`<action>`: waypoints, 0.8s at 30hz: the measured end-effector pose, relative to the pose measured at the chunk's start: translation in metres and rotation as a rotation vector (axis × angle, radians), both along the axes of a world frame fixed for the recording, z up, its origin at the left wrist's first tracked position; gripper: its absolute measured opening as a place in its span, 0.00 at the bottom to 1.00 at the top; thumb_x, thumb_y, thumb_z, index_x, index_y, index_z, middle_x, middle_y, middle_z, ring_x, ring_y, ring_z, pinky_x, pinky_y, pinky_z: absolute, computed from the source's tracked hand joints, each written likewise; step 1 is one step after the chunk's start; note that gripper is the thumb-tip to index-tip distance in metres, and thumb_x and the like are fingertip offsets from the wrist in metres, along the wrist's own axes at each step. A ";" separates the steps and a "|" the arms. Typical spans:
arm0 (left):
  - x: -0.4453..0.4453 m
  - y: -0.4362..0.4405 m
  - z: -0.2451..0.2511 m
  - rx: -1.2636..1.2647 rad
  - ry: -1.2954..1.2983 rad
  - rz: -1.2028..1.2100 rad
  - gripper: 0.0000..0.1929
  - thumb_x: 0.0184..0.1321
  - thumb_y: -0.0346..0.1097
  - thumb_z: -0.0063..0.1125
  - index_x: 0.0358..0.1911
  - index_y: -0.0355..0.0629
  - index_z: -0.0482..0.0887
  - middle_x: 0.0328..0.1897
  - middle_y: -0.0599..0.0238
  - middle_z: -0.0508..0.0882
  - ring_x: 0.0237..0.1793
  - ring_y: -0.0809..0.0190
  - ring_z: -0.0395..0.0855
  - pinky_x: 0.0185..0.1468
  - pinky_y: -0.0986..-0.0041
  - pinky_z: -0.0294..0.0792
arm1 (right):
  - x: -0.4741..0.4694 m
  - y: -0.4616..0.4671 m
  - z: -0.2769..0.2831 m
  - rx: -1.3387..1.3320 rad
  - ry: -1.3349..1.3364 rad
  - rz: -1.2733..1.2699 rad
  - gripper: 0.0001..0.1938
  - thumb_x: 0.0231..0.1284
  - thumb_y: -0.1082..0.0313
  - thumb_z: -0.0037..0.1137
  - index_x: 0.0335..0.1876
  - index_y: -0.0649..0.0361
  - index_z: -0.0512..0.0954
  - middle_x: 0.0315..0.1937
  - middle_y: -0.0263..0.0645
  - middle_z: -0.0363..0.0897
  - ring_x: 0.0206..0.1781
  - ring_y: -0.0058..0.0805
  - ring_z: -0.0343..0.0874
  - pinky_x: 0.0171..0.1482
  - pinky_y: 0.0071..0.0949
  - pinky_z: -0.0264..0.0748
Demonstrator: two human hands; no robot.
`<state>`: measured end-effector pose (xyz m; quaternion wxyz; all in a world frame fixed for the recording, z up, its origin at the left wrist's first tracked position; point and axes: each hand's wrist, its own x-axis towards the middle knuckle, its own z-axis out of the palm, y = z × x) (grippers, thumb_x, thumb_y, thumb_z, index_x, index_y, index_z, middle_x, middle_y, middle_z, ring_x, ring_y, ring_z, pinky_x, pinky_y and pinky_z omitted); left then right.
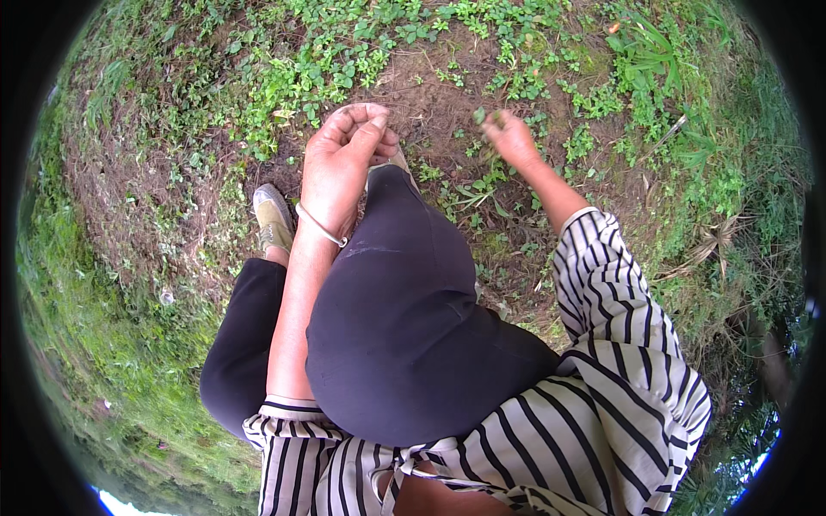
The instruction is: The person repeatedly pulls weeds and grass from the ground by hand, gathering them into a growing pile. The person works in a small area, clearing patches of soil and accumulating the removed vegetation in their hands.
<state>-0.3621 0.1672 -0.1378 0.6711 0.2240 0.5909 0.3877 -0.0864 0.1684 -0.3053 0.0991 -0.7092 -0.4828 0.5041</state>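
Note:
My left hand (345,145) is in front of my raised knee, its fingers curled and the thumb against the fingertips. No object shows in it, though the inside of the curl is partly hidden. A thin metal bangle (319,227) is round that wrist. Over to the right, my right hand (514,140) is low over the ground with small green leaves (479,116) pinched at its fingertips. Bare brown soil (426,90) lies between and beyond both hands. Low leafy green plants (335,64) grow thickly at the far side of it.
My knee in dark trousers (400,309) fills the middle. A tan shoe (272,216) stands on the ground at left. Taller grass-like leaves (652,55) grow at upper right, with a pale stick (671,129) below them. Dry brown leaves (713,242) lie farther right beside dense growth.

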 end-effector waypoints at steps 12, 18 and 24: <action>-0.004 0.000 0.005 -0.021 0.040 -0.006 0.09 0.62 0.34 0.53 0.42 0.39 0.78 0.31 0.65 0.81 0.31 0.70 0.79 0.39 0.80 0.71 | -0.045 0.003 -0.011 0.062 0.205 -0.091 0.12 0.55 0.65 0.51 0.42 0.59 0.78 0.27 0.34 0.80 0.25 0.21 0.72 0.37 0.24 0.74; -0.001 0.001 0.002 -0.001 0.023 -0.006 0.08 0.62 0.34 0.53 0.42 0.39 0.78 0.31 0.65 0.81 0.31 0.70 0.79 0.39 0.80 0.72 | -0.069 -0.049 0.001 -0.116 -0.201 0.736 0.14 0.56 0.61 0.51 0.48 0.53 0.71 0.34 0.43 0.80 0.39 0.42 0.80 0.43 0.38 0.75; -0.003 -0.001 0.006 -0.009 0.052 0.017 0.08 0.62 0.35 0.54 0.41 0.40 0.78 0.29 0.67 0.81 0.29 0.71 0.78 0.36 0.81 0.70 | -0.091 -0.066 -0.006 -0.024 -0.281 0.894 0.11 0.50 0.68 0.51 0.41 0.56 0.73 0.33 0.48 0.79 0.41 0.46 0.79 0.41 0.41 0.74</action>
